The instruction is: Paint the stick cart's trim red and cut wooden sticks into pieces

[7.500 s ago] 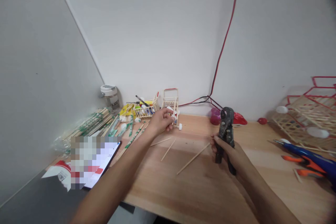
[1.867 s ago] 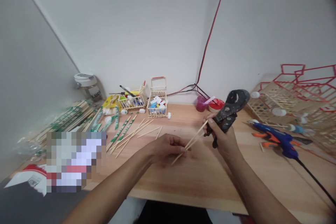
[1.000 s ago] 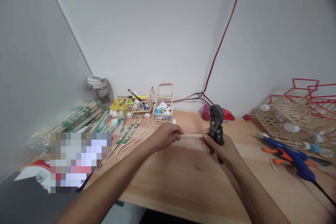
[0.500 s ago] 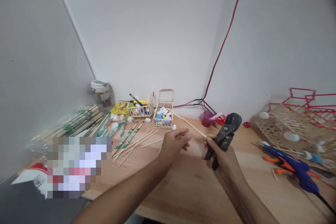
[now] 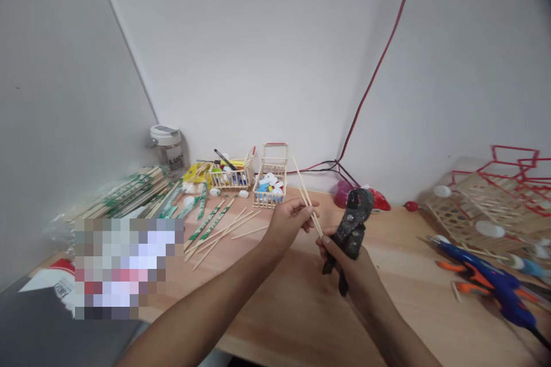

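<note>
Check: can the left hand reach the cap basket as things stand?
Probably yes: the basket sits just beyond the left hand, and nothing stands between them. But that hand is pinching wooden sticks, so it would likely have to free them first.

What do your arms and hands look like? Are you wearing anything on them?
Both arms are bare: no sleeve shows on the left arm or the right arm. The left hand and the right hand have no gloves, and I can't see a watch, bracelet, ring, marking or cable on them.
</note>
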Demonstrator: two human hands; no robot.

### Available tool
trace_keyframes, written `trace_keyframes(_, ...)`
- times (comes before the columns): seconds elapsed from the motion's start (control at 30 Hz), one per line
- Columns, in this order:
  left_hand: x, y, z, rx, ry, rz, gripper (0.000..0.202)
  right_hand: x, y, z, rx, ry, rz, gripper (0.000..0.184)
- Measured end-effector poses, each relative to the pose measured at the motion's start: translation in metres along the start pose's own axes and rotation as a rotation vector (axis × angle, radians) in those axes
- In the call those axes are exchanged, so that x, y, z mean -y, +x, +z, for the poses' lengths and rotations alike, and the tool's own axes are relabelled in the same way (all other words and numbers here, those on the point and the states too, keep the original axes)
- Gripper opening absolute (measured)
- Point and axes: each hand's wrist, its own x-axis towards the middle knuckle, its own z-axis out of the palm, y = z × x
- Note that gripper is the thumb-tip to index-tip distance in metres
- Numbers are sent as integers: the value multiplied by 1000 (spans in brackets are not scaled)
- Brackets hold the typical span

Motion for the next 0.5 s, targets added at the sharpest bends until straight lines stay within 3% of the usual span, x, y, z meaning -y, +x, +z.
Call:
trace_keyframes(0.23,-5,2,-5,69,-56,-31,33,-1,-2,-1,106,48,15,39)
trace_keyframes(0.5,-6,8,-19,77,-298,-272,31,1,1,-3,211,-171,-200,27)
